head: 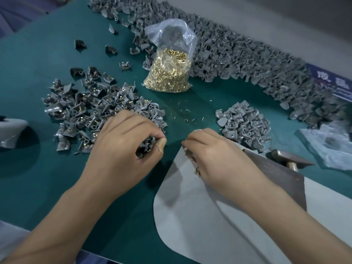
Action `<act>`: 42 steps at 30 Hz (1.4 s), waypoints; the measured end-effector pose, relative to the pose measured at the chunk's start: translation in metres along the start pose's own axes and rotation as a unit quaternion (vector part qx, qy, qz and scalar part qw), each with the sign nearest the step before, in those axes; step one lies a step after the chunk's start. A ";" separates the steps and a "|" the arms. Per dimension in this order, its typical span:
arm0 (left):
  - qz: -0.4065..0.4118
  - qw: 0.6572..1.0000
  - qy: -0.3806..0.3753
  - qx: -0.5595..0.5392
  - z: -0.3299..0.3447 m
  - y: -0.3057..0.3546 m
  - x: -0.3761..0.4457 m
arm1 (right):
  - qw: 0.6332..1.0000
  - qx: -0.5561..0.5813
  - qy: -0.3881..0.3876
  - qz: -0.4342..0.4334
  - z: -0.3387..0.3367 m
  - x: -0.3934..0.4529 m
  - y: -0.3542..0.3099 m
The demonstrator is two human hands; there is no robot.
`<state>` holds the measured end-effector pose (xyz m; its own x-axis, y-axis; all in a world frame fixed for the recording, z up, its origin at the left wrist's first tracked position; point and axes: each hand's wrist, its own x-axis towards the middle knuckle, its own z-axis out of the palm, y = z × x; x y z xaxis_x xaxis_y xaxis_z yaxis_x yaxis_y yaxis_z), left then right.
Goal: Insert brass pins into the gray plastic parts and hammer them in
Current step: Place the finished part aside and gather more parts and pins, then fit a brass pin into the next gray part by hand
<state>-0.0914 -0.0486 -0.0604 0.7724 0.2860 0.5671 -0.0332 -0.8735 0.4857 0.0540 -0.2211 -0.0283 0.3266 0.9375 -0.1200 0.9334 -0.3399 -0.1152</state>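
- Left hand [122, 143] curled over a gray plastic part [145, 147], fingers [152, 133] and thumb clenched round it, just left of the gray sheet [200, 216].
- Right hand [211, 149] resting on the top corner of the gray sheet, fingers curled round a clutch of brass pins [196, 166] showing under the palm; forefinger and thumb pinched together at the tip, what sits between them too small to tell.
- Pile of gray parts with brass pins already in them [91, 113] on the green table [47, 178], up and left of the gray sheet, touching the left hand.
- Smaller pile of bare gray parts [245, 124] just above the gray sheet's right side, near the right hand.
- Clear plastic bag of brass pins [169, 71] standing well above the gray sheet, mouth open at the top.
- Long bank of loose gray parts [238, 54] behind the bag, running along the table's far edge.
- Hammer [287, 158] lying right of the gray sheet, head on the table, handle partly hidden.
- Brass shavings and a small ring [186, 121] scattered between the bag and the gray sheet.
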 end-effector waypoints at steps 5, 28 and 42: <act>-0.001 1.000 -0.009 -0.001 0.003 0.001 -0.001 | 1.000 0.002 -0.021 -0.012 -0.009 -0.012 0.000; -0.036 0.998 0.015 -0.046 0.023 0.044 0.034 | 0.963 0.120 0.221 0.098 -0.016 -0.026 0.022; -0.049 0.954 -0.284 0.083 0.112 0.074 0.119 | 0.822 0.380 0.353 0.235 -0.004 -0.098 0.120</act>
<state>0.0692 -0.1232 -0.0312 0.9871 0.1521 0.0500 0.1221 -0.9172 0.3793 0.1348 -0.3534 -0.0266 0.8797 0.4081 0.2441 0.4048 -0.3733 -0.8348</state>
